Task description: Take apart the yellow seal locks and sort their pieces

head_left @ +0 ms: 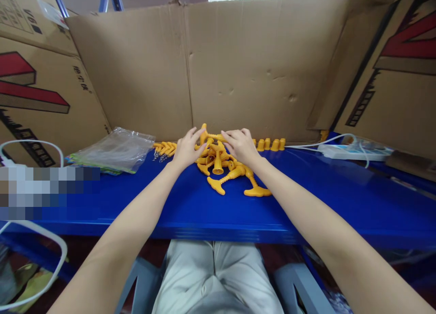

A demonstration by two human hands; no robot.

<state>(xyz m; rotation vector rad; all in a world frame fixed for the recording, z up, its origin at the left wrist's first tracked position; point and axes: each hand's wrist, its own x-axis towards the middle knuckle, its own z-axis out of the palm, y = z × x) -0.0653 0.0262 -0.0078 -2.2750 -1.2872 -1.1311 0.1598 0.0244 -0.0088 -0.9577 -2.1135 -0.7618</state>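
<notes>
Both my hands are at a yellow plastic T-handled piece [215, 136], raised just above a pile of similar pieces. My left hand [186, 149] has its fingers and thumb around the T-shaped handle end. At the other end, my right hand [241, 145] pinches the shaft, and its fingers partly hide that end. Below them lies the pile [218, 162] of yellow T-handled pieces, some with bell-shaped ends. Two of these pieces, one T-handled piece [226, 179] and another T-handled piece [257, 190], lie nearest to me.
Several yellow cup-shaped parts [270, 144] stand in a row at the right. Small yellow parts [165, 148] and metal bits [159, 157] lie left. Clear plastic bags [116, 149] rest on the blue table [218, 214]. Cardboard [255, 69] walls the back; a white power strip [354, 152] sits right.
</notes>
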